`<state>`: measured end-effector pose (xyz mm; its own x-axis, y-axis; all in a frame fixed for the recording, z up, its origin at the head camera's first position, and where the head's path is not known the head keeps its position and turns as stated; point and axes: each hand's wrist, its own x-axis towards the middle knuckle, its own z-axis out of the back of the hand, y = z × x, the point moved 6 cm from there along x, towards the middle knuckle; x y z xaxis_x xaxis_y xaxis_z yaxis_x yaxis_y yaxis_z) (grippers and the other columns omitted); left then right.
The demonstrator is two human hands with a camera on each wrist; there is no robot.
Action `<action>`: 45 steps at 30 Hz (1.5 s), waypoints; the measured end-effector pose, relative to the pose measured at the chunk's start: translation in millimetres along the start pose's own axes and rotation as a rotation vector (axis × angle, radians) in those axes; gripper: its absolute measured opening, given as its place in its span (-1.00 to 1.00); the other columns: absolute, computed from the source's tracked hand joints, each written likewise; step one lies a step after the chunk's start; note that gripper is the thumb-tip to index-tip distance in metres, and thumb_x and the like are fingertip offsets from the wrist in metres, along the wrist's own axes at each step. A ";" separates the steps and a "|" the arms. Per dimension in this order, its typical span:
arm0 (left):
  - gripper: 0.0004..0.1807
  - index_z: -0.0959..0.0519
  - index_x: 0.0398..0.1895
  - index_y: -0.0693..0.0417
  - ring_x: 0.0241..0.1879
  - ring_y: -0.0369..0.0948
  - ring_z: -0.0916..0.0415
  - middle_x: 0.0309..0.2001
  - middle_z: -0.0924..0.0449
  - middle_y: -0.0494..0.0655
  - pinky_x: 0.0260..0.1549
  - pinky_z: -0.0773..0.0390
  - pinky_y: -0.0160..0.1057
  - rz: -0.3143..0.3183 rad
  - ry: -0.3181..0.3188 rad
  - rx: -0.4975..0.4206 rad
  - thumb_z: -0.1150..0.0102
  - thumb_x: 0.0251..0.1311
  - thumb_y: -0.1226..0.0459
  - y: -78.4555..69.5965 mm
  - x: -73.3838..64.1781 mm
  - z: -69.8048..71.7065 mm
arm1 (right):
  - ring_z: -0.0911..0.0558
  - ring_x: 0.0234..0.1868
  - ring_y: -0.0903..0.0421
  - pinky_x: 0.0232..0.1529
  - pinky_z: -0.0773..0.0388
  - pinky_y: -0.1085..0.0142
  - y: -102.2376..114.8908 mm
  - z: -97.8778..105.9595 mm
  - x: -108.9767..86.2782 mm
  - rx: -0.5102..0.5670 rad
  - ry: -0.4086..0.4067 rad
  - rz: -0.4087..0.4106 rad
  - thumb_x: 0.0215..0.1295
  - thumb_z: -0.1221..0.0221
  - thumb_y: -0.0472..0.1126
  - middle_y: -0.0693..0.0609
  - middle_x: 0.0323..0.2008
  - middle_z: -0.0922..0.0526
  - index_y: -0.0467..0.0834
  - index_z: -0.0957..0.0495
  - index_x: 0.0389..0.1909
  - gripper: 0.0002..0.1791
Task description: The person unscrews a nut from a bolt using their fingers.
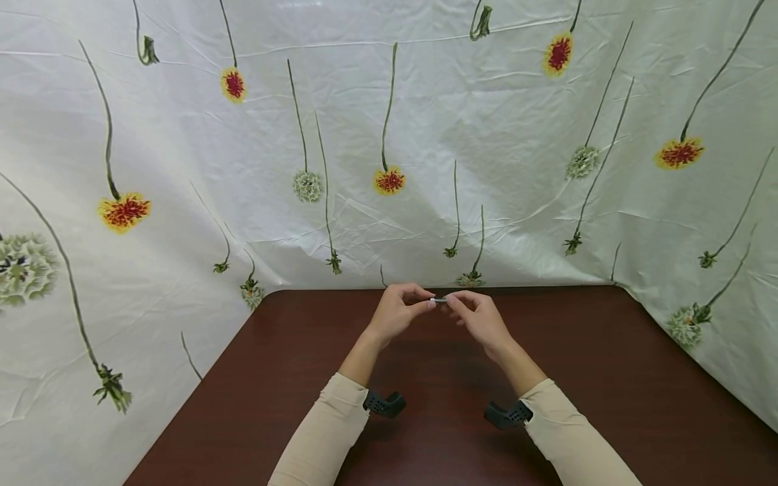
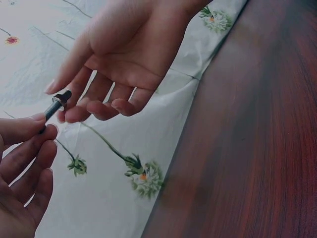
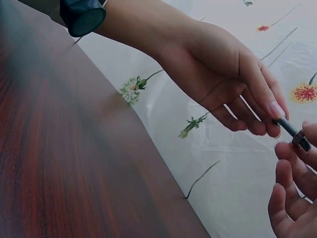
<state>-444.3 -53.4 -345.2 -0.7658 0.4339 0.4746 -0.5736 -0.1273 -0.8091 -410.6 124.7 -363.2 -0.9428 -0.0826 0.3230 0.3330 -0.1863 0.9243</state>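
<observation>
A small metal bolt [image 1: 438,300] is held in the air between both hands, above the far part of the table. My left hand [image 1: 394,315] pinches one end of it between thumb and forefinger. In the left wrist view its threaded shank [image 2: 51,110] shows, with a dark nut [image 2: 59,100] close to the other end. My right hand [image 1: 483,322] has thumb and forefinger around that nut end; its other fingers are loosely bent. The right wrist view shows the left hand [image 3: 223,74] gripping the shank, while the right hand [image 3: 299,193] is partly cut off by the frame.
A dark red-brown wooden table [image 1: 437,432] lies under the hands. White cloth [image 1: 425,121] printed with flowers hangs behind it and along its sides. Black bands [image 1: 384,404] are on both wrists, over beige sleeves [image 1: 328,432].
</observation>
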 end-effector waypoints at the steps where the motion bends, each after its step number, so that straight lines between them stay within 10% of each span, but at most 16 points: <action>1: -0.84 -0.77 -0.09 0.22 -0.14 -0.13 -0.67 -0.14 -0.73 -0.08 -0.15 -0.61 -0.09 0.000 -0.001 0.000 -0.39 0.32 0.35 -0.3 -0.1 0.0 | -0.69 -0.17 -0.02 -0.03 -0.61 0.03 -0.1 0.1 0.0 -0.004 -0.002 -0.001 0.57 -0.18 -0.10 -0.23 -0.10 -0.73 -0.33 -0.66 0.09 -0.64; 17: -0.87 -0.78 -0.12 0.16 -0.14 -0.13 -0.67 -0.15 -0.73 -0.09 -0.16 -0.61 -0.10 0.013 0.000 -0.004 -0.39 0.31 0.35 0.2 -0.5 -0.9 | -0.65 0.02 -0.14 0.00 -0.57 -0.08 0.1 -0.4 -0.4 0.020 0.053 0.013 0.47 -0.29 -0.23 -0.24 0.10 -0.64 -0.30 -0.46 0.38 -0.47; 27: -0.87 -0.78 -0.12 0.18 -0.13 -0.12 -0.67 -0.13 -0.74 -0.06 -0.15 -0.62 -0.11 0.004 0.000 -0.009 -0.39 0.31 0.37 -1.2 -0.4 -1.8 | -0.67 -0.21 0.05 -0.04 -0.61 0.01 -1.0 0.0 0.2 0.014 0.004 0.019 0.58 -0.16 -0.14 -0.25 -0.13 -0.72 -0.35 -0.65 0.08 -0.66; 36: -0.84 -0.77 -0.09 0.21 -0.12 -0.14 -0.66 -0.13 -0.73 -0.09 -0.12 -0.61 -0.08 0.013 0.003 0.004 -0.38 0.33 0.36 3.0 -1.0 -1.0 | -0.65 -0.06 -0.10 -0.07 -0.58 0.08 3.8 -0.2 -1.3 0.013 0.032 0.068 0.43 -0.30 -0.33 -0.24 0.03 -0.64 -0.32 -0.60 0.16 -0.66; 45: -0.85 -0.79 -0.10 0.13 -0.10 -0.14 -0.66 -0.12 -0.73 -0.10 -0.10 -0.60 -0.06 0.006 -0.008 0.012 -0.39 0.32 0.34 2.5 0.1 -0.2 | -0.68 -0.16 0.02 -0.05 -0.60 0.06 -0.8 -1.1 -1.0 0.022 0.031 -0.020 0.61 -0.12 -0.10 -0.22 -0.06 -0.71 -0.34 -0.57 0.22 -0.59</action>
<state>-445.8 -53.5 -347.3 -0.7716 0.4261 0.4723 -0.5723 -0.1408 -0.8078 -409.9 123.8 -364.5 -0.9482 -0.1091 0.2983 0.3132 -0.1664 0.9350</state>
